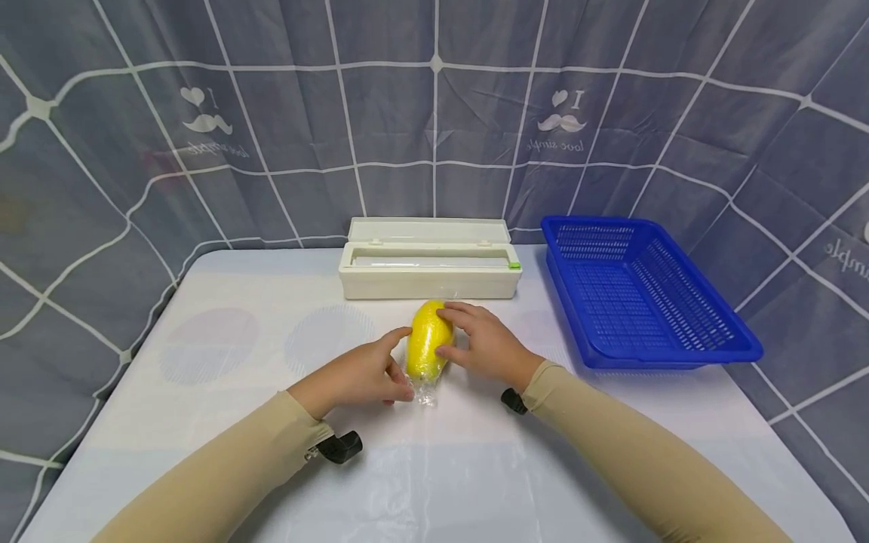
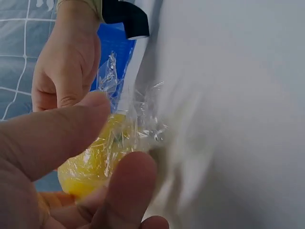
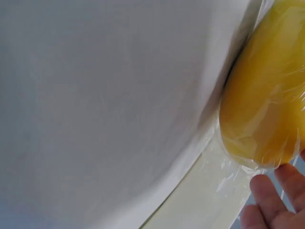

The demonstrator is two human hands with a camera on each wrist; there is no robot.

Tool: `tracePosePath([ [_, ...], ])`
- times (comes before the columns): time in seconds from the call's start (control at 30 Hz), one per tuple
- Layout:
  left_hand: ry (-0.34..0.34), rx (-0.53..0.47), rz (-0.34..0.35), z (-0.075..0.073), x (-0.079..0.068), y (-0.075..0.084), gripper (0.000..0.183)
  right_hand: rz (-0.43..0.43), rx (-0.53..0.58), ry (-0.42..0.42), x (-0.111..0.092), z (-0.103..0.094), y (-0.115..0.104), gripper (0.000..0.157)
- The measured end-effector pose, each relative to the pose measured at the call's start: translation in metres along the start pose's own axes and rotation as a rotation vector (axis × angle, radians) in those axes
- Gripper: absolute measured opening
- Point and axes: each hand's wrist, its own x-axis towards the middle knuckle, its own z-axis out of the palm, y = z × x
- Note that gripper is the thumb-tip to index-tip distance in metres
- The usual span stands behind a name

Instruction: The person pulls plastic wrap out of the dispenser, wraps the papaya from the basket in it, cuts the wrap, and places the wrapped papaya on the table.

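A yellow fruit (image 1: 428,343), oval and wrapped in clear cling film, lies on the table between my two hands. My left hand (image 1: 360,373) holds it from the left, one fingertip on its side and the others low by the gathered film end (image 1: 425,392). In the left wrist view, crinkled film (image 2: 143,117) stands up beyond the thumb and finger. My right hand (image 1: 490,343) grips the fruit from the right, fingertips over its far end and thumb on its side. The right wrist view shows the fruit (image 3: 267,100) smooth under the film, fingers (image 3: 269,195) at its end.
Just behind the fruit stands a long white cling film dispenser (image 1: 428,285), lid raised, with a green slider (image 1: 514,265) at its right end. A blue plastic basket (image 1: 584,324) sits at the back right. A grey checked curtain (image 1: 434,113) hangs behind the table (image 1: 462,483).
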Motion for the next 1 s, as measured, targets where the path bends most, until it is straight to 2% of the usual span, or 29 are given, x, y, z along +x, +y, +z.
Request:
tracePosePath([
  [0.13,-0.016,0.075,0.088,0.005,-0.009,-0.005,0.102,0.004,0.026,-0.038,-0.001,-0.002,0.000,0.068],
  [0.3,0.024,0.268,0.302,0.008,-0.013,-0.008,0.058,-0.002,0.038,-0.071,-0.001,-0.003,-0.002,0.068],
  [0.37,0.047,0.315,0.368,0.009,-0.013,-0.009,0.043,-0.008,0.040,-0.076,-0.001,-0.003,-0.003,0.067],
  [0.43,0.059,0.347,0.411,0.009,-0.012,-0.009,0.035,-0.017,0.043,-0.079,-0.001,-0.003,-0.003,0.067],
  [0.53,0.071,0.424,0.458,0.010,-0.009,-0.009,0.035,-0.033,0.042,-0.085,0.000,-0.003,-0.002,0.066],
  [0.67,0.091,0.623,0.548,0.012,-0.005,-0.010,0.042,-0.044,0.033,-0.099,0.000,-0.003,-0.002,0.066],
  [0.77,0.124,0.763,0.621,0.014,-0.003,-0.008,0.040,-0.040,0.026,-0.107,0.000,-0.004,-0.001,0.066],
  [0.9,0.188,0.877,0.673,0.016,-0.001,-0.006,0.028,-0.027,0.021,-0.114,0.000,-0.005,-0.001,0.066],
  [1.0,0.246,0.897,0.710,0.016,0.000,-0.005,0.020,-0.024,0.013,-0.126,0.001,-0.005,-0.001,0.066],
])
